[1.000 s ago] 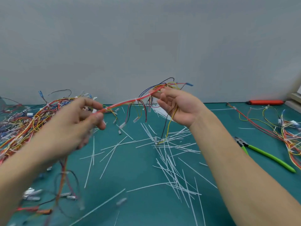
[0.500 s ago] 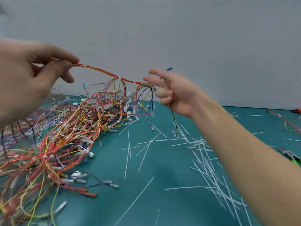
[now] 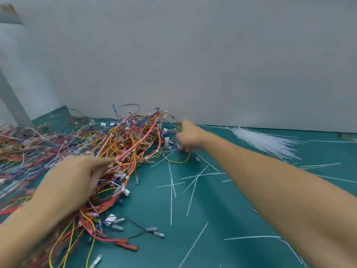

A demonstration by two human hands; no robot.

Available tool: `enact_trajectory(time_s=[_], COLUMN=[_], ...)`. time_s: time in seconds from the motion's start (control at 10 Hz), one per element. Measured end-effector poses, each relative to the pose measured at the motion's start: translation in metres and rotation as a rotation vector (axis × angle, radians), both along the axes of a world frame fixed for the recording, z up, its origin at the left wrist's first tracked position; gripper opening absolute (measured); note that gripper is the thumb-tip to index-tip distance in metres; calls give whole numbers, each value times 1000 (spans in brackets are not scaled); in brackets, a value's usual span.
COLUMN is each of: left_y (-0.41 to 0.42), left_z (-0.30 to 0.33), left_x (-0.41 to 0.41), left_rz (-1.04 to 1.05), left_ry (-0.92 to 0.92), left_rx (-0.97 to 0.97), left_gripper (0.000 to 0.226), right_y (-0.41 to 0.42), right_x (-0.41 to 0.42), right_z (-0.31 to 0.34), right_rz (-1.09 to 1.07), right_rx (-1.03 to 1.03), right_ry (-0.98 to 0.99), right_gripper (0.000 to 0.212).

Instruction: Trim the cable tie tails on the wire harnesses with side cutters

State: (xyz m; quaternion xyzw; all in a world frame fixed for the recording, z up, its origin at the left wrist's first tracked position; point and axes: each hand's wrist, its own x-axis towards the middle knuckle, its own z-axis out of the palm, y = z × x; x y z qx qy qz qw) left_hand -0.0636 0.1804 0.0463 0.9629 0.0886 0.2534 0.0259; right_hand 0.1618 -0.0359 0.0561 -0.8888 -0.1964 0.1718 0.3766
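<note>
A big tangle of red, orange and yellow wire harnesses (image 3: 133,144) covers the left of the green mat. My left hand (image 3: 77,176) rests low on the pile, its fingertips pinched on the near end of a red-orange harness (image 3: 139,140) that runs up and away across the heap. My right hand (image 3: 188,136) reaches to the pile's far right edge, fingers curled and blurred among the wires, with a loose yellow wire loop (image 3: 178,161) just below it. Whether it grips anything is unclear. The side cutters are out of view.
Several cut white tie tails (image 3: 172,188) lie scattered on the green mat (image 3: 222,209). A bundle of unused white cable ties (image 3: 266,142) lies at the back right. A grey wall closes the back, and loose connectors (image 3: 152,231) lie near the front.
Both hands have dropped from head height down onto the pile, bringing the stretched harness with them. The view has swung left, and the green-handled cutters have left the frame.
</note>
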Motion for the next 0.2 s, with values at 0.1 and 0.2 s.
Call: enact_trajectory(time_s=[0.1, 0.2], left_y=[-3, 15], left_z=[-18, -23], left_x=[13, 31], left_rz=[37, 112], left_ry=[-4, 47], left_rx=[10, 68], left_gripper=[22, 24], right_y=[-36, -82], right_x=[0, -16], right_z=[-12, -17], right_rz=[43, 57], right_rx=[85, 76], right_ry=[28, -153], right_gripper=[47, 39])
